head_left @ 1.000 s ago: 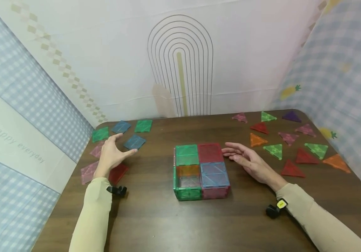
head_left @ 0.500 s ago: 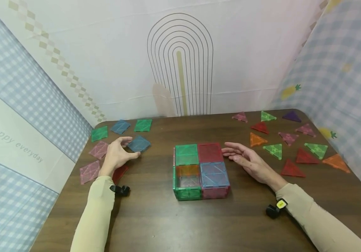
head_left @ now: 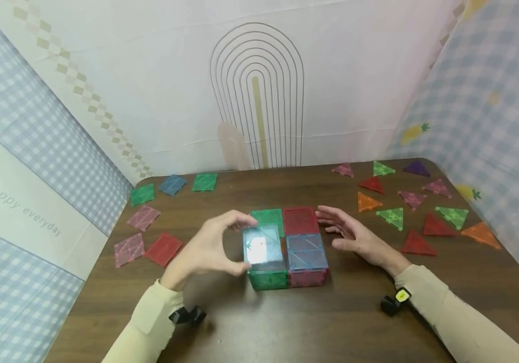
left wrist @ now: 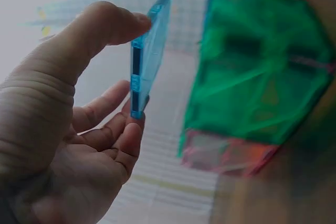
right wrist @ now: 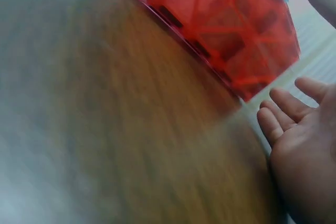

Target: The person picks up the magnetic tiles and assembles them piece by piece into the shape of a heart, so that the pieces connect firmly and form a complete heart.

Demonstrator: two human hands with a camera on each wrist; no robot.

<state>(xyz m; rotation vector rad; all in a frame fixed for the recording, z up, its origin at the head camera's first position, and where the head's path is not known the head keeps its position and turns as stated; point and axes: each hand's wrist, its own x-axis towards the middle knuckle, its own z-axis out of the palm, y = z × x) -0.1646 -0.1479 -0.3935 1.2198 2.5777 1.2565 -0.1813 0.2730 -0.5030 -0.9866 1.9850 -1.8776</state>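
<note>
My left hand pinches a blue square magnetic tile by its edges, thumb on one side and fingers on the other. In the head view this tile lies over the front-left opening of a low box built of magnetic tiles; the left wrist view shows a gap between tile and box. Green, red and blue squares top the other three quarters. My right hand is beside the box's right side with relaxed fingers, holding nothing. The right wrist view shows a red side wall near its fingertips.
Several square tiles lie at the table's left, among them a red one, a pink one and a blue one. Several triangle tiles, such as an orange one, are spread at the right. A curtain hangs behind the table.
My left hand has taken the blue square tile from the left group and carried it right to the box's open quarter. The right hand has stayed nearly in place.
</note>
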